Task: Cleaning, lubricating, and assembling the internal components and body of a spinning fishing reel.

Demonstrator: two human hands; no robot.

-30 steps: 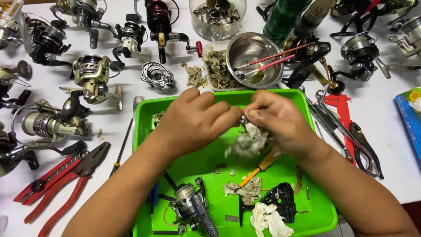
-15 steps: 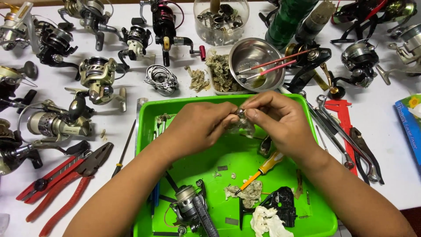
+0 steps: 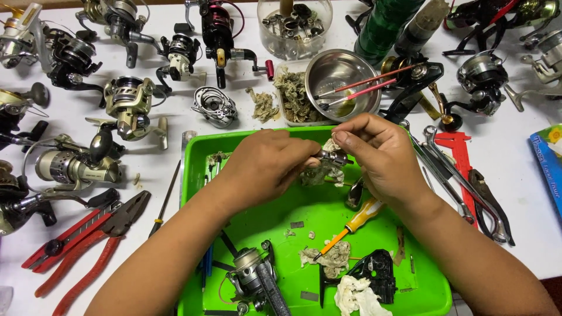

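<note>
Both hands meet over the far half of a bright green tray. My left hand and my right hand pinch the two ends of a small dark metal reel part. A dirty wad of tissue hangs just under the part, between the fingers. In the tray lie a fishing reel, an orange-handled screwdriver, a black reel cover, crumpled tissues and small metal bits.
Several fishing reels crowd the white table to the left and along the back. Red pliers lie at the left. A steel bowl with red-handled brushes, a clear jar of parts and a red caliper sit beyond and right.
Both hands rose slightly toward the tray's far edge. The tissue wad, bulky between the fingers a second ago, now hangs smaller beneath the metal part.
</note>
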